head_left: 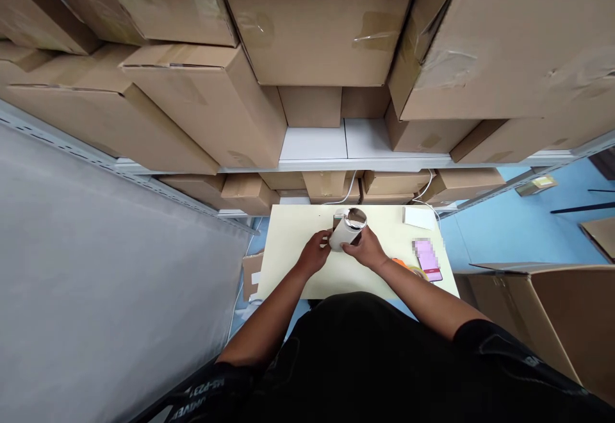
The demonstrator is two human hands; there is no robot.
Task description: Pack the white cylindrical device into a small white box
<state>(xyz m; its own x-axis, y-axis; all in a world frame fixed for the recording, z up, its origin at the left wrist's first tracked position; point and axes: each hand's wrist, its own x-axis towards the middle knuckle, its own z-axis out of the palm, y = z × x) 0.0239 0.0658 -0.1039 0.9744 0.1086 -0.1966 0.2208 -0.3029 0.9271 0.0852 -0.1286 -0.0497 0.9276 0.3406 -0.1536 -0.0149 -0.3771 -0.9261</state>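
Note:
A white cylinder [346,229] with a shiny metal end lies tilted over the pale yellow table [293,243], its shiny end facing away from me. My left hand [315,251] grips its near left side. My right hand [366,248] holds its right side, fingers wrapped around the body. Both hands are over the middle of the table.
A pink phone [427,259] and an orange object [402,263] lie on the table's right part, a white card [419,217] at its far right. Metal shelves [336,147] stacked with cardboard boxes [312,19] stand behind. An open box [552,314] sits at right, a grey wall at left.

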